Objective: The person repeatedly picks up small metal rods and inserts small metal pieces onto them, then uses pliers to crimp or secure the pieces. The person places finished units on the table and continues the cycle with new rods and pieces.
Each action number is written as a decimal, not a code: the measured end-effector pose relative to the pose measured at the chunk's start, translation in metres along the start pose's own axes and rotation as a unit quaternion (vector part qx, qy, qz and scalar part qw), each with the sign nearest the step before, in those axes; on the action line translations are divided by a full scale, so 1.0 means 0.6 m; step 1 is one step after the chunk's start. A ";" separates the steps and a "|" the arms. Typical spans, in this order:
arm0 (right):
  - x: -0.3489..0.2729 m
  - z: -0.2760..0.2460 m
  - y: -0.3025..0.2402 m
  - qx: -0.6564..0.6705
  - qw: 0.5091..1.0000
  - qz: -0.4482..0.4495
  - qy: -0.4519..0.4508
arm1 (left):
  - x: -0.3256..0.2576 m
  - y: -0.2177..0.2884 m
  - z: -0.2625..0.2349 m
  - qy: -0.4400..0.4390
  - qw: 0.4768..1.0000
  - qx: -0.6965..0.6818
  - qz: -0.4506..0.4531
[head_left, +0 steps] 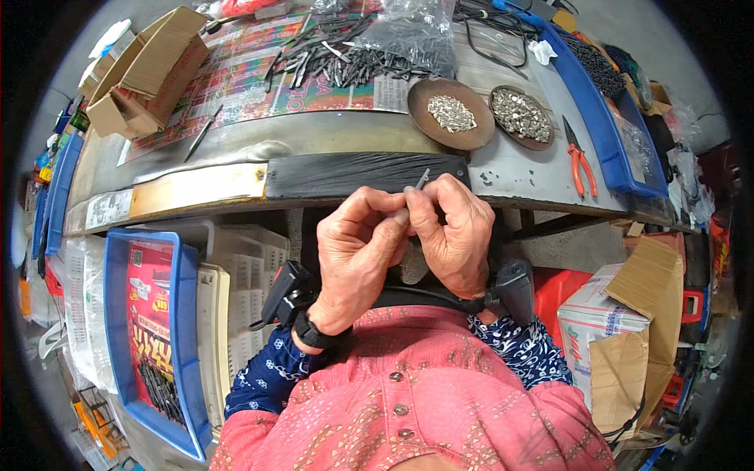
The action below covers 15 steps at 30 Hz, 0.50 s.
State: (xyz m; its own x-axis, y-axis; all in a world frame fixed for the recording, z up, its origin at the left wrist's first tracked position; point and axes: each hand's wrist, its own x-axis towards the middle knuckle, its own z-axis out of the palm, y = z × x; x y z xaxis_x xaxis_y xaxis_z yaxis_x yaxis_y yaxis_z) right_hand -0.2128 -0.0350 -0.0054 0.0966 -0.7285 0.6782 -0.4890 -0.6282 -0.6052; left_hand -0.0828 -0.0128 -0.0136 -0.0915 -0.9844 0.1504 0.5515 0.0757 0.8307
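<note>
My left hand (357,251) and my right hand (452,235) meet in front of my chest, just below the table's front edge (353,174). Between their fingertips they pinch a thin dark metal rod (422,180) with a small silvery piece at its lower end. The rod's tip sticks up past my right index finger. Both wrists carry black strapped devices. A pile of similar dark rods (338,55) lies at the back of the table. Two round brown dishes (452,114) (521,118) hold several small silvery metal parts.
Red-handled pliers (581,161) lie right of the dishes, beside a long blue tray (597,110). An open cardboard box (141,74) sits far left. Below left, a blue bin (184,337) holds dark rods. Cardboard boxes (628,322) stand at the right.
</note>
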 end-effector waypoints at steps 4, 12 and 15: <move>0.008 0.001 0.006 -0.050 0.998 -0.024 -0.023 | 0.001 -0.003 0.008 0.023 0.999 0.034 0.035; 0.005 0.001 0.005 0.040 0.999 0.029 -0.019 | 0.004 0.004 -0.008 0.015 0.999 0.051 -0.001; 0.004 0.008 0.004 0.019 1.000 0.021 -0.008 | 0.003 0.004 -0.007 0.008 0.998 0.062 0.007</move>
State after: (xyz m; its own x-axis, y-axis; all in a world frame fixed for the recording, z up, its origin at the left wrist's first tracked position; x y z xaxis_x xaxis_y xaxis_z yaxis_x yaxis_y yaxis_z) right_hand -0.2095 -0.0396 -0.0077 0.0900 -0.7585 0.6454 -0.4598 -0.6065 -0.6487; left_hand -0.0780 -0.0150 -0.0139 -0.0697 -0.9855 0.1547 0.4466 0.1078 0.8882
